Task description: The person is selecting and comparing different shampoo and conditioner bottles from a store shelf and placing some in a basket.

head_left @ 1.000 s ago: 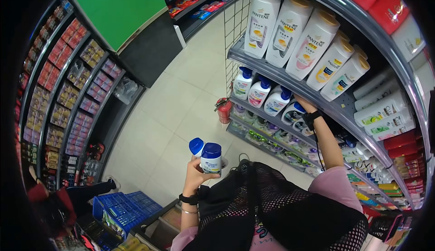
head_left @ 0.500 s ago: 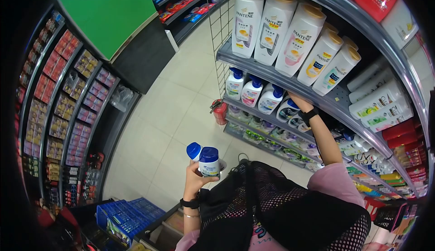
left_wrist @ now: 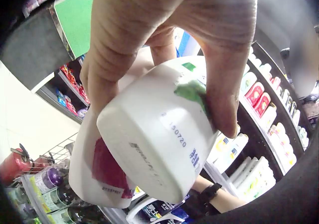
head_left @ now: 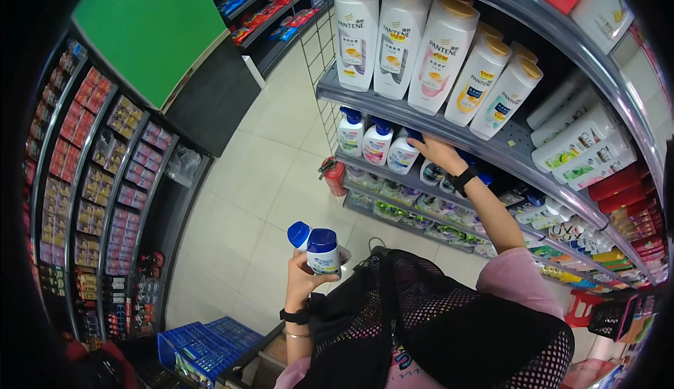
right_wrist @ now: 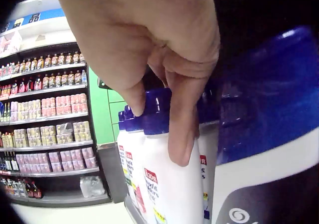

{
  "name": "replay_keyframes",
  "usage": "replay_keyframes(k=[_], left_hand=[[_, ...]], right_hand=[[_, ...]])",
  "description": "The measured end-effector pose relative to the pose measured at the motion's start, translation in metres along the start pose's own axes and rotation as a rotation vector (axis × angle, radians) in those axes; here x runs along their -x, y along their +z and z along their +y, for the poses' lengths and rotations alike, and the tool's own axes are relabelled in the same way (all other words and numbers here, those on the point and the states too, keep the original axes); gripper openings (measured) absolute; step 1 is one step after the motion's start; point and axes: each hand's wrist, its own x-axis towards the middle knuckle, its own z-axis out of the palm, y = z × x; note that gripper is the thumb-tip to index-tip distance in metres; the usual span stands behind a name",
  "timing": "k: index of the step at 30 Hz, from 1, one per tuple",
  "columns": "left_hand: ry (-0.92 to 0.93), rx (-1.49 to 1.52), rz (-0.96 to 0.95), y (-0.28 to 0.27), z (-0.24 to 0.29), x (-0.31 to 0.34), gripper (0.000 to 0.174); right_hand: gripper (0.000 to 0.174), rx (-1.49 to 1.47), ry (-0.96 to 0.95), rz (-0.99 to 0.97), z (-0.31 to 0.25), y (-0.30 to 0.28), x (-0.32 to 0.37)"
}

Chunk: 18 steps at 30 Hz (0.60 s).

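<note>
1. Holding two bottles (head_left: 319, 248) in the left hand (head_left: 302, 280), with fingers and thumb wrapped round both bodies and blue caps up. The left wrist view shows the bases gripped firmly. Both are off the shelf, held at chest height over the floor.
2. Right hand (head_left: 439, 154) is raised to the second shelf (head_left: 365, 169), near its left end. Its fingers (right_wrist: 182, 134) pinch the blue cap of a pump bottle (head_left: 401, 156), third in from that end.
3. The pump bottle stands upright on the shelf, touching its neighbours. It looks not yet lifted.
4. Progress, as judged: two bottles are off the shelf and in hand, and a third is grasped but not out. Two like it stand to its left. More sit behind the arm, count unclear.
5. Blue basket (head_left: 200, 336) sits low at the left, well apart from both hands.
</note>
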Motion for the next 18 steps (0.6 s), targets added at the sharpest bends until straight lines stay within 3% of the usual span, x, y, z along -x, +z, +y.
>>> replay_keyframes(k=[2,5,8,9,12,13,18], left_hand=[[-0.053,0.027,-0.004,-0.002,-0.006,0.001,0.053],[-0.129,0.017,-0.034,-0.004,-0.004,0.002,0.050],[-0.060,-0.004,-0.058,-0.003,-0.004,0.001,0.050],[-0.064,-0.006,-0.053,-0.003,-0.004,0.000,0.050],[-0.066,0.004,-0.036,-0.003,-0.010,0.001,0.050],[-0.059,0.011,-0.031,-0.003,-0.013,0.000,0.051],[-0.079,0.025,-0.065,-0.002,-0.017,-0.007,0.050]], right_hand=[[0.060,-0.071,0.072,-0.096,-0.002,-0.005,-0.002],[0.061,-0.054,0.012,0.013,0.002,-0.001,0.003],[0.052,-0.162,0.087,-0.021,0.007,-0.010,0.010],[0.048,-0.265,0.196,-0.118,0.001,-0.028,0.014],[0.044,-0.018,0.181,-0.024,0.015,-0.039,0.042],[0.049,0.024,0.128,0.036,0.024,-0.037,0.053],[0.067,0.101,0.065,-0.108,0.034,-0.051,0.075]])
